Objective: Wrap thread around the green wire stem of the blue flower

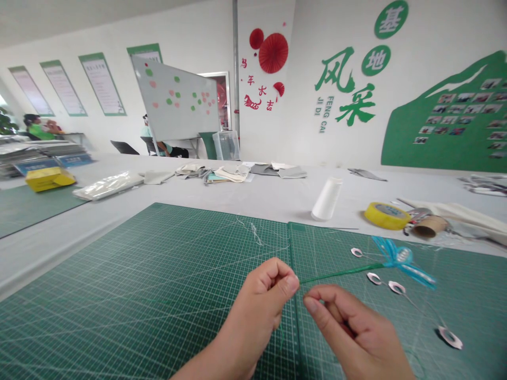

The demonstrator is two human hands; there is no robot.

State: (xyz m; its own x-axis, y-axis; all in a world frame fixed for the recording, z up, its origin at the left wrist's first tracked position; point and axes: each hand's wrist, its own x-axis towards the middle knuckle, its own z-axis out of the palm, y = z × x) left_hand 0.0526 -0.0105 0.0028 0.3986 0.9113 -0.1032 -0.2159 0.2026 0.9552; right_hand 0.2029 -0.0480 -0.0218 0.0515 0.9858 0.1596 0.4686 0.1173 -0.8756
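My left hand pinches the lower end of a green wrapped stem between thumb and fingertips. The stem runs right to a blue flower with looped petals and a pale beaded centre. Just below the stem, my right hand has thumb and forefinger pressed together; whatever they hold is too small to make out. A thin green thread hangs under my left hand. Around the flower lie pale oval pieces on thin wires, one at the lower right and another left of the petals.
Green cutting mats cover the table in front. Beyond them stand a white thread cone, yellow tape and a cardboard tube. Fabric pieces and a yellow box lie farther back. People sit behind, at the left.
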